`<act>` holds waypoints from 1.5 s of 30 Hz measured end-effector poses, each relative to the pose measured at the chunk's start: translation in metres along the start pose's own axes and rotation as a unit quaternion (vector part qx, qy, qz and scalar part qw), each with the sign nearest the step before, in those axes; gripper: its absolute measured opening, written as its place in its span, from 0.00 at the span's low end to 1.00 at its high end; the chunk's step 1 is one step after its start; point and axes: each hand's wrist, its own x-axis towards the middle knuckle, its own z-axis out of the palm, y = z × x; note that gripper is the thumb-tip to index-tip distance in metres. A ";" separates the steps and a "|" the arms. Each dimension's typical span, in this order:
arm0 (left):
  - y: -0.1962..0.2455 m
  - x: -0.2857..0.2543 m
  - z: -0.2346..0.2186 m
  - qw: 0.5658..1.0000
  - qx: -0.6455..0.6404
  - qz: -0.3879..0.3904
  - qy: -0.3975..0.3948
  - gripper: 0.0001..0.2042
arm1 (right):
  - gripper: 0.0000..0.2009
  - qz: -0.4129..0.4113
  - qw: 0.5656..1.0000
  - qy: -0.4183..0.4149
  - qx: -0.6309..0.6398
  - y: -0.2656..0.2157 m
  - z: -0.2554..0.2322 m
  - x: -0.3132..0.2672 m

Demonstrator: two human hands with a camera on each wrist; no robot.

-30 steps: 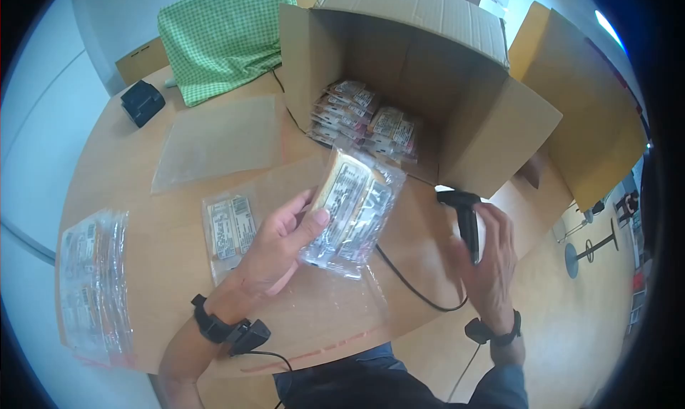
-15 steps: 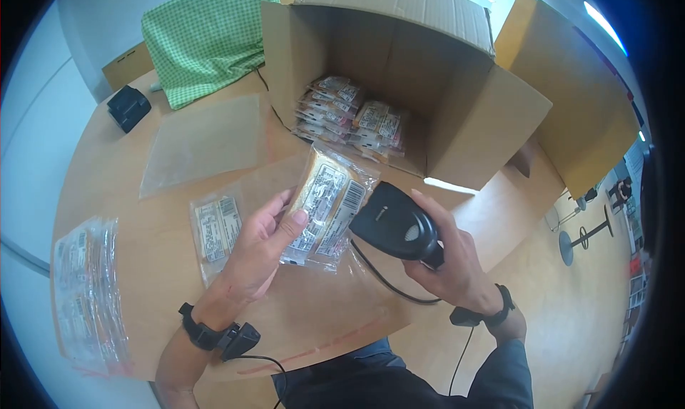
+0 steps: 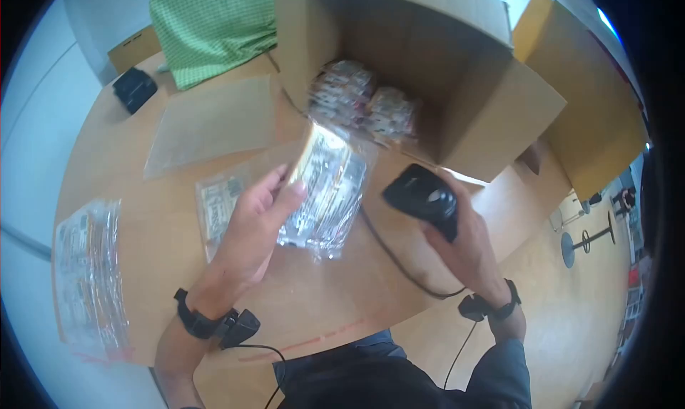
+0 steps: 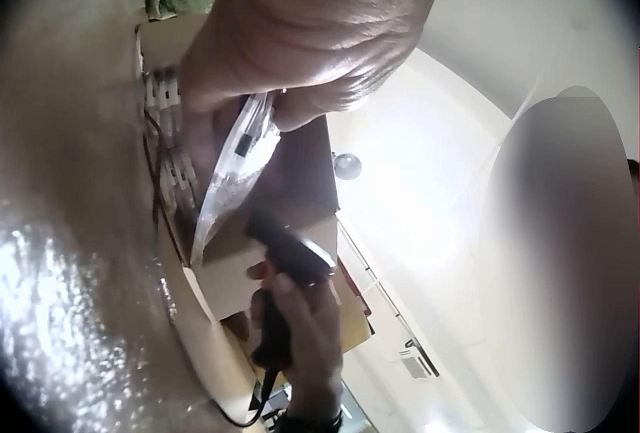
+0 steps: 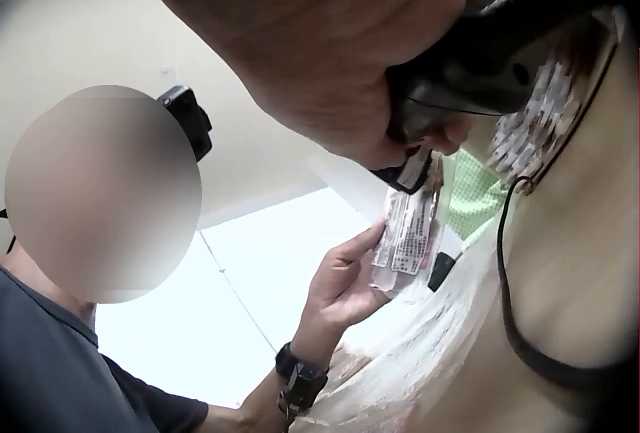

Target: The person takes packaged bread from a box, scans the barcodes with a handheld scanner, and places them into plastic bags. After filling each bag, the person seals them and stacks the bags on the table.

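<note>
My left hand (image 3: 255, 220) pinches a clear plastic packet (image 3: 325, 188) by its left side, thumb on top of the printed label. The packet's contents are pale and flat, and the label is blurred in the head view. In my right hand (image 3: 467, 241) is a black barcode scanner (image 3: 424, 195), gripped round its handle, its head turned toward the packet with a gap between them. The right wrist view shows the scanner (image 5: 450, 93) close up, with the labelled packet (image 5: 408, 238) beyond it. Another labelled packet (image 3: 217, 205) lies on the table, partly behind my left hand.
An open cardboard box (image 3: 492, 116) on its side holds stacked packets (image 3: 342, 88). Piled packets (image 3: 89, 273) sit at the table's left. A flat clear bag (image 3: 214, 127), a black device (image 3: 134, 89) and a green checked cloth (image 3: 214, 34) lie farther back. The scanner's cable (image 3: 399, 263) curves across the table.
My right hand took hold of the scanner and brought it up to the packet, then drew it back slightly to the right. My left hand keeps holding the packet.
</note>
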 end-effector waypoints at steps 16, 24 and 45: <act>-0.010 -0.074 0.048 0.997 -0.018 -0.057 -0.046 0.26 | 0.41 -0.226 0.968 -0.071 -0.080 -0.049 0.030 -0.029; -0.015 -0.084 -0.023 0.800 0.555 0.132 -0.186 0.27 | 0.18 -0.216 0.971 0.085 0.052 -0.007 0.017 -0.036; -0.005 -0.092 -0.023 0.841 0.493 0.203 -0.091 0.06 | 0.14 -0.552 0.832 -0.024 -0.057 -0.068 0.042 -0.059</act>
